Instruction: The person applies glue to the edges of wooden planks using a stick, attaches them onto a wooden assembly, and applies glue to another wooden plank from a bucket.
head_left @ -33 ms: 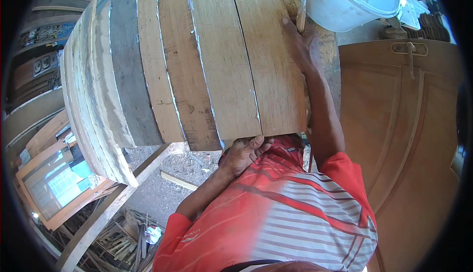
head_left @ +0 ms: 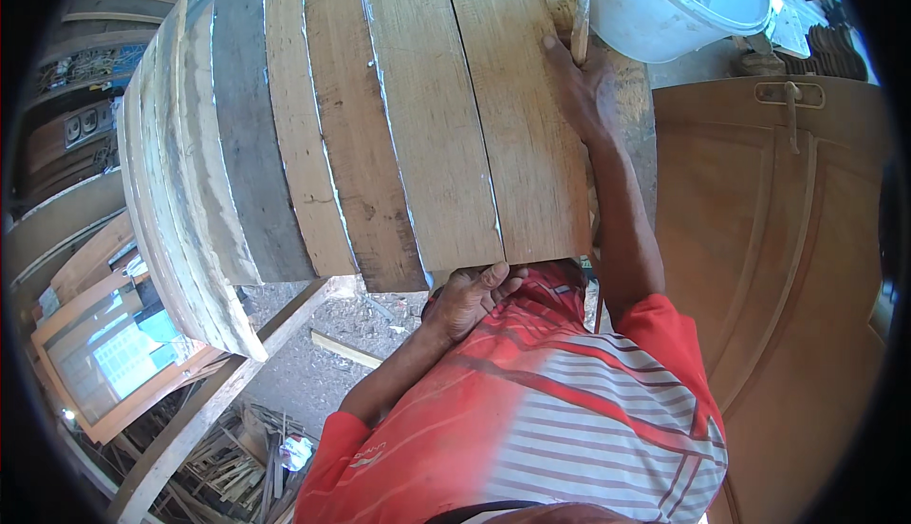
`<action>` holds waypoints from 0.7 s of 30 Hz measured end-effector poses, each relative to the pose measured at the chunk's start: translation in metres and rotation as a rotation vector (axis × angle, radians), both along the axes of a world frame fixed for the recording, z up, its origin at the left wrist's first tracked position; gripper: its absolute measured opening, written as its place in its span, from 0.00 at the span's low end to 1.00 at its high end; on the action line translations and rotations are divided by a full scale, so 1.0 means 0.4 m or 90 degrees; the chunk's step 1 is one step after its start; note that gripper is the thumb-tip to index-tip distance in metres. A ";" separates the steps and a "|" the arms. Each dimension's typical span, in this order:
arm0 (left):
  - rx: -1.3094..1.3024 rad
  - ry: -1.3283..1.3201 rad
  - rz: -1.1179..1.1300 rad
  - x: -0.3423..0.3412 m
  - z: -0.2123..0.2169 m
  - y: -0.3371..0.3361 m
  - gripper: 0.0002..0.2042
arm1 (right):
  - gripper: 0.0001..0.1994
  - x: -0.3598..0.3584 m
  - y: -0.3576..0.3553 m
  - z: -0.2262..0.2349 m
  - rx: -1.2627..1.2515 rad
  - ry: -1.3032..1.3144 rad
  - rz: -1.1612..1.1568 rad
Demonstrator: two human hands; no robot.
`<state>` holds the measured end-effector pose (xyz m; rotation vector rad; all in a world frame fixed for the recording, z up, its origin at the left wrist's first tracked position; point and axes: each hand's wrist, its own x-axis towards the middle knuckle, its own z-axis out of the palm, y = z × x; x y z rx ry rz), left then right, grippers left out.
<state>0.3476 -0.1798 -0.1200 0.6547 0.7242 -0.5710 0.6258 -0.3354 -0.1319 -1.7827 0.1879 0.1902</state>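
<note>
A broad, curved panel of grained brown-and-grey wood (head_left: 254, 135) is spreading out, a flat, tan rectangular board (head_left: 527, 135) forming its right edge; uneven pressure could be skewing the board's dark seam (head_left: 465, 49). The bare right hand (head_left: 592, 92) is resting there, the bare left hand (head_left: 463, 302) half-curling at the panel's near edge; what either grip is holding I cannot tell. Lumpy white paste (head_left: 371, 63) is lining the joints.

Planks (head_left: 408, 116) lie side by side before the person (head_left: 560, 401), the left hand (head_left: 468, 298) at their near edge, the right hand (head_left: 590, 83) at their right side. A bucket (head_left: 634, 26) sits just beyond the right hand; a door (head_left: 759, 239) is farther right. At lower left, a beam (head_left: 195, 424) runs between a framed panel (head_left: 114, 358) and scrap wood (head_left: 228, 467).
</note>
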 end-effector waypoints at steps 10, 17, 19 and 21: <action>-0.001 -0.004 -0.051 -0.019 -0.014 0.004 0.22 | 0.22 -0.002 0.001 -0.017 0.045 -0.022 -0.021; 0.094 -0.149 -0.289 -0.027 0.024 -0.002 0.33 | 0.21 -0.006 -0.002 -0.003 0.033 0.001 -0.008; 0.146 -0.188 -0.360 -0.028 0.047 0.000 0.34 | 0.20 -0.013 -0.001 -0.004 0.032 -0.029 -0.026; 0.198 -0.225 -0.428 -0.019 0.075 0.003 0.35 | 0.20 -0.018 0.001 -0.001 0.033 -0.064 -0.032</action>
